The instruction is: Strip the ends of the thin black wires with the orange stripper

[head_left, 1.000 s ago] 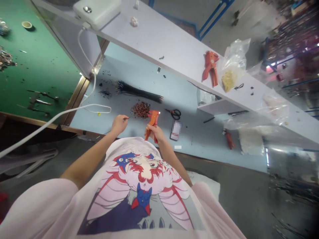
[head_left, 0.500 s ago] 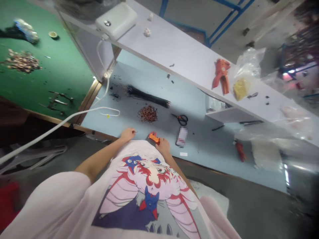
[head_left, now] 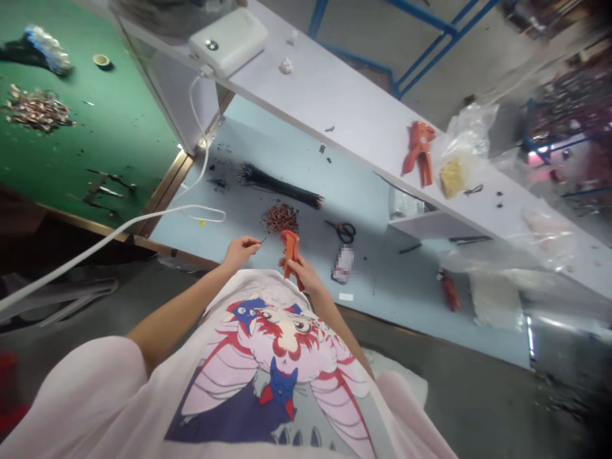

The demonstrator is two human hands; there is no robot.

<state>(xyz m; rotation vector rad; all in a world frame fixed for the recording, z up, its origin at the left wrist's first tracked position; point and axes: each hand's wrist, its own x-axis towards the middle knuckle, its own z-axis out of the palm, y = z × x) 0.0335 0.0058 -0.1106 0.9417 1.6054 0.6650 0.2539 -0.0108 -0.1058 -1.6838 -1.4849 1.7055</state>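
Near the front edge of the blue worktop, my left hand [head_left: 240, 252] pinches a short thin dark wire [head_left: 262, 241] between thumb and fingertips. My right hand [head_left: 303, 273] is wrapped round the handles of an orange wire stripper [head_left: 290, 242], whose head points away from me. Wire and stripper are apart. Just beyond the stripper's head lies a pile of copper-coloured bits [head_left: 280, 218]. Behind that pile stretches a bundle of black wires [head_left: 282, 185] with bare ends. Black-handled scissors [head_left: 345, 231] rest to the right of the pile.
A raised white shelf [head_left: 335, 95] crosses behind the worktop, bearing a power bank [head_left: 229, 41] and another orange wire stripper [head_left: 421, 153]. A white cable [head_left: 138, 222] hangs across the left side. Red-handled pliers [head_left: 448, 290] and plastic bags lie at right. A green table [head_left: 134, 121] adjoins at left.
My right hand has raised the wire stripper and turned its head away from me. My left hand has moved slightly forward with the wire. The view has shifted a little.
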